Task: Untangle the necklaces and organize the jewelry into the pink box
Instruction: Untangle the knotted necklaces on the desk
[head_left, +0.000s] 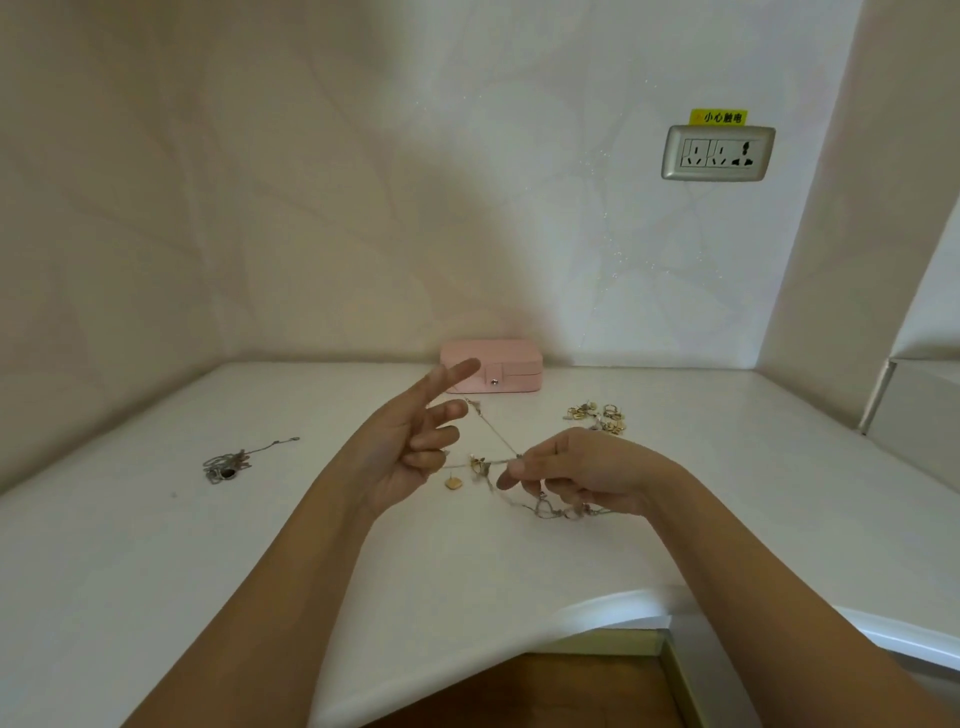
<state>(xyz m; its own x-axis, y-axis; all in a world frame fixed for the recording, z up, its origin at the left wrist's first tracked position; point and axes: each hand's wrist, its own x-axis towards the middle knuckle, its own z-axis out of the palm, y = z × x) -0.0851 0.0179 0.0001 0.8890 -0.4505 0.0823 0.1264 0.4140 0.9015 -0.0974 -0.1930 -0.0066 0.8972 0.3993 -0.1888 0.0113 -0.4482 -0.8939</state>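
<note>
Forearms: both reach in from the bottom edge, over the near rim of the white counter (156, 571).
Left hand (410, 452): raised, palm turned inward, forefinger straight and pointing up and away; the other fingers are half curled, and thin strands run taut from them. How exactly they catch the strands is too fine to tell.
Right hand (582, 473): knuckles up, thumb and forefinger pinching the chain where two strands meet; the remaining fingers are curled loosely over a loop hanging beneath.
Tangled necklaces (483, 465): held off the counter between the two hands, with a small knot of charms in the middle and a slack loop drooping under the right hand.
Gold pendant (454, 483): dangles from the lower strand, just beside the left hand.
Pink box (514, 364): closed, clasp facing the camera, against the back wall behind the hands.
Gold pieces (597, 415): a small heap on the counter, right of the box.
Silver necklace (228, 463): bunched on the counter well to the left, one end trailing out.
Wall socket (719, 153): upper right, under a yellow label (719, 117).
</note>
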